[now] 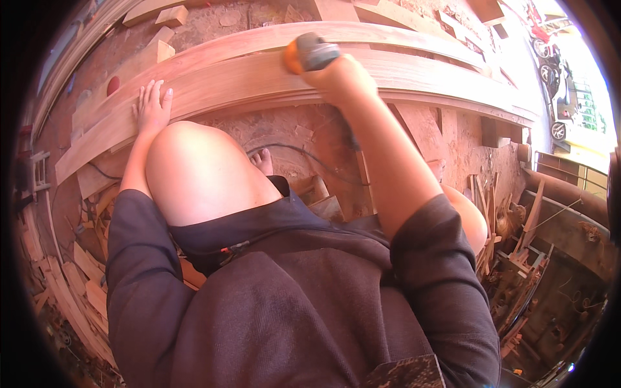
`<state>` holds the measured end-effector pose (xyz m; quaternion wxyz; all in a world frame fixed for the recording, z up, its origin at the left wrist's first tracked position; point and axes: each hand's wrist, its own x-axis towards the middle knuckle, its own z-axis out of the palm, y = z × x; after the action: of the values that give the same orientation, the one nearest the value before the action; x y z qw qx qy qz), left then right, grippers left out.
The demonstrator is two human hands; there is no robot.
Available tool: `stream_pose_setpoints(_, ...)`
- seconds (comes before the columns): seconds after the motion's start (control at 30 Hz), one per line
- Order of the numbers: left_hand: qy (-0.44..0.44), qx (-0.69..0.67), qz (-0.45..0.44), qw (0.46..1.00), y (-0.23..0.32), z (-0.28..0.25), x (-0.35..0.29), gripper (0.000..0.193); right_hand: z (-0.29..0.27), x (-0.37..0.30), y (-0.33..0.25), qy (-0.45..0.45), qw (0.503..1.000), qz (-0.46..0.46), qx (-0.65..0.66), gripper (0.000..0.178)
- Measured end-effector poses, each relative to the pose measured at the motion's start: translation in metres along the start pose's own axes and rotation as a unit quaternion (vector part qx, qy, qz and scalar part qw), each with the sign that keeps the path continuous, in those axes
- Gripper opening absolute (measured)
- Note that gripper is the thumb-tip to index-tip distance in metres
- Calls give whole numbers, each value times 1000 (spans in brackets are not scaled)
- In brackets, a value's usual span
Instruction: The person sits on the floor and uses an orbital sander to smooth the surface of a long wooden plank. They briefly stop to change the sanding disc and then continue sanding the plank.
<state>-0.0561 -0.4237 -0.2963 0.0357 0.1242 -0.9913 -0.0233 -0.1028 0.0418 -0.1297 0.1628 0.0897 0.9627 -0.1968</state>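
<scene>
One orange-and-grey power tool (314, 52), too blurred for us to read, is at the far edge of the long board (226, 85), our right hand (344, 79) curled around it; our left hand (153, 108) lies slightly spread near the board's left end.

Before the left knee (187, 155), near plank (223, 83); behind it, far plank (401, 40); over these, power tool (315, 53); leftward, wood offcuts (83, 258).
</scene>
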Motion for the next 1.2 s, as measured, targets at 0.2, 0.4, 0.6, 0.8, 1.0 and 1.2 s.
stream_pose_setpoints(0.2,15,-6,1,1000,-8,6,2,57,-13,-14,-10,-67,997,-35,-33,60)
stream_pose_setpoints(0.4,14,-7,2,1000,-6,4,2,56,-67,29,110,0,999,52,14,62)
stream_pose_setpoints(0.6,30,-11,23,999,-27,15,5,57,-95,25,195,79,987,76,120,64)
stream_pose_setpoints(0.8,3,-4,7,1000,0,7,3,59,-51,-2,162,60,992,107,42,67)
stream_pose_setpoints(1.0,-10,4,-3,1000,0,0,4,62,2,-48,30,-32,999,14,17,66)
stream_pose_setpoints(1.2,-9,29,11,999,-17,11,7,61,6,-55,19,-80,996,-40,18,72)
